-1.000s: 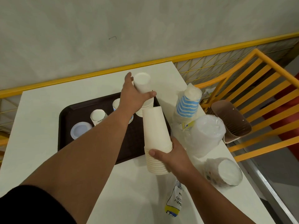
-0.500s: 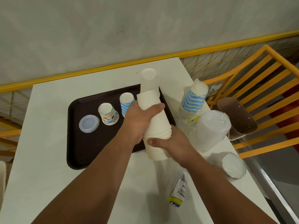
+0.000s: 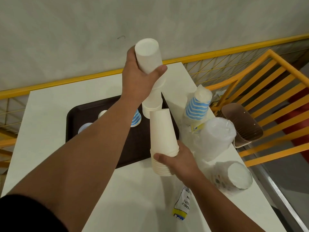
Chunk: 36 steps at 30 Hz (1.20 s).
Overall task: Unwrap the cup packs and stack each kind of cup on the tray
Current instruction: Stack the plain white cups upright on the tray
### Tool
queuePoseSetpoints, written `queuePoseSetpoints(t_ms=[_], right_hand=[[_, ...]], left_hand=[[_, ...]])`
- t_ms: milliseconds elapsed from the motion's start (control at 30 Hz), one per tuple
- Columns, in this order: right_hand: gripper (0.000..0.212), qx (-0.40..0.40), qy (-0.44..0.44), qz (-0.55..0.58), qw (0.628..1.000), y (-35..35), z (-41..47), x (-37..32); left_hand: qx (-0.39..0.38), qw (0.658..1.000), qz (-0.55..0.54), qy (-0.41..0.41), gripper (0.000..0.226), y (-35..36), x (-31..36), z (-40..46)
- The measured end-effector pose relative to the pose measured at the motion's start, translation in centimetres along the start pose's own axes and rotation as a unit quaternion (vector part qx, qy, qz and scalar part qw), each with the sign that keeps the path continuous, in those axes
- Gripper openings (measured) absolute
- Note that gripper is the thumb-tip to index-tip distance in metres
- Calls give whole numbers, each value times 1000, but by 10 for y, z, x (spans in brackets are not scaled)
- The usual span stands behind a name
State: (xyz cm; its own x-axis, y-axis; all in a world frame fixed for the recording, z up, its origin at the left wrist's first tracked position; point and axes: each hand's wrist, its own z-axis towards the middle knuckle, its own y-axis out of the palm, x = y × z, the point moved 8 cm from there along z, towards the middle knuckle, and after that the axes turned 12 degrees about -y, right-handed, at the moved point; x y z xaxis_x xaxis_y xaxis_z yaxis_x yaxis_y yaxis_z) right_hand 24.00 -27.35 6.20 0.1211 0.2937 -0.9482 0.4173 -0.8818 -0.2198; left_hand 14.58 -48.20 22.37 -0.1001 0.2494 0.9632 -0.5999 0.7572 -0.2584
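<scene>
Cups: plain white paper, nested upside down in two stacks.
Left hand [image 3: 140, 76]: grips upper stack [image 3: 151, 71], raised over tray [image 3: 93, 111].
Right hand [image 3: 181, 162]: grips lower stack [image 3: 162, 139] at tray's near edge.

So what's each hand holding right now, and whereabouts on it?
The left hand grips one white cup stack near its upturned base. The right hand grips another white stack around its lower rims.

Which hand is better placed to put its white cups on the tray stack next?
Probably the left hand. It grips white cups raised above the white stack on the tray. The right hand holds its cream stack at the tray's near edge.
</scene>
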Motion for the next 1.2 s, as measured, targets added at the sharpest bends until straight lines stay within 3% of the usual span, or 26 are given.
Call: queuePoseSetpoints(t_ms=[367,500,600,800,933,1067,1200], right_hand=[[87,-18,-11,5,1000,-2,-4,0],[86,-18,0,19,1000,-2,-2,-3],[87,-20,-2,55,998,-1,2,-9],[73,-68,-25,125,990,4,10,-31],[69,-48,-21,82,995,5,11,-38],[53,23,-43,-74,996,-6,12,-48],[59,39,-54,-116,991,-12,14,-47]], left_hand=[[-88,977,151,-125,96,37,-93,7],[-52,985,103,-132,104,16,-75,-1],[-36,993,42,-102,86,-3,-47,-20],[-220,942,-55,-248,88,13,-53,-92],[-166,943,-121,-261,51,14,-67,-98],[-90,960,-79,-253,56,11,-70,-94],[-32,979,-17,-202,59,2,-49,-75]])
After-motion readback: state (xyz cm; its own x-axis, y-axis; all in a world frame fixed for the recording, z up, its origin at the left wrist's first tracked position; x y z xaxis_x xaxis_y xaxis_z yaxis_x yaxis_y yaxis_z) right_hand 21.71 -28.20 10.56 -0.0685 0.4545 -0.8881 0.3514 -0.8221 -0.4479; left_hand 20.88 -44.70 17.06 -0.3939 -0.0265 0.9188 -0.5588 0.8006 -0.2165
